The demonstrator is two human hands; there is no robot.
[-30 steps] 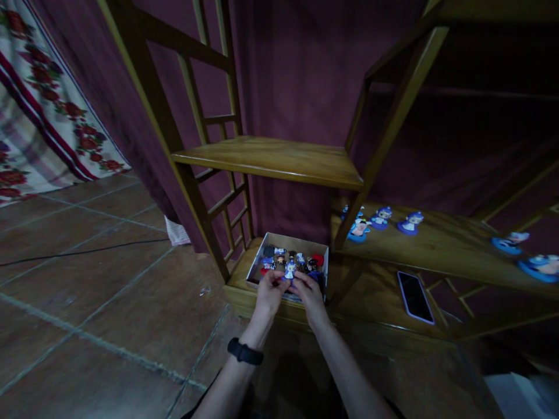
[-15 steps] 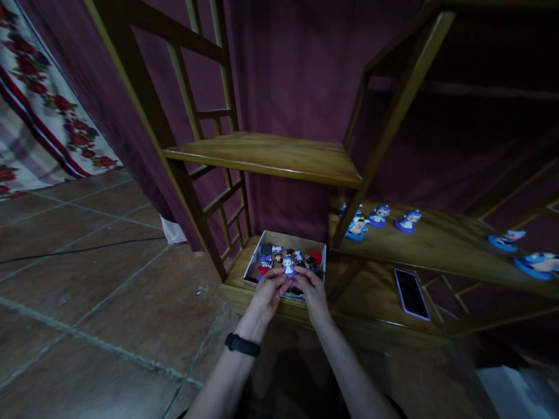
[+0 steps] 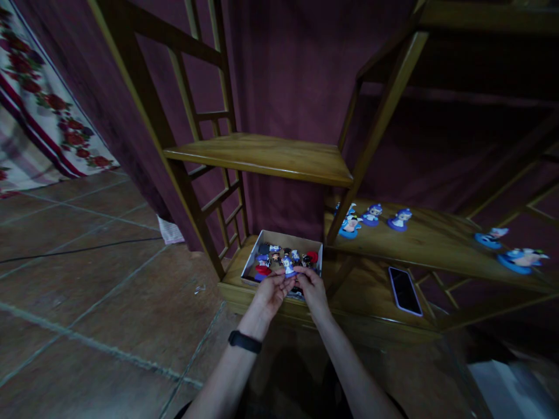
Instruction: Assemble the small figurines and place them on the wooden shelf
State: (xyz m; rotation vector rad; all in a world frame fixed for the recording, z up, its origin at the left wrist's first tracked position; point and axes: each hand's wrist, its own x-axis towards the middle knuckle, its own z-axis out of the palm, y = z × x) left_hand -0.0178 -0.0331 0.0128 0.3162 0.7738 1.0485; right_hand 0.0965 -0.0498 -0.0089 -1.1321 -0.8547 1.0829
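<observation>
A small blue-and-white figurine (image 3: 289, 266) on a purple base is held between my two hands, just above the front of an open cardboard box (image 3: 261, 237). My left hand (image 3: 272, 291) has its fingers closed at the base from the left; a dark band circles that wrist. From the right, my right hand (image 3: 311, 287) pinches the same base. Inside the box lie several more figurines, among them a red one (image 3: 263, 270) and another red piece (image 3: 312, 256). My hands cover part of the box's front.
The box stands on the low level of a wooden shelf unit (image 3: 262, 153). Several figurines, including a purple-based one (image 3: 400, 219) and a blue-based one (image 3: 522, 259), stand on the right shelf. Below lies a phone (image 3: 406, 291). A cable (image 3: 87, 249) crosses the tiled floor.
The figurine has turned and tilted slightly between my fingers, both hands still on it. The view has shifted a little, so the right shelf sits further left.
</observation>
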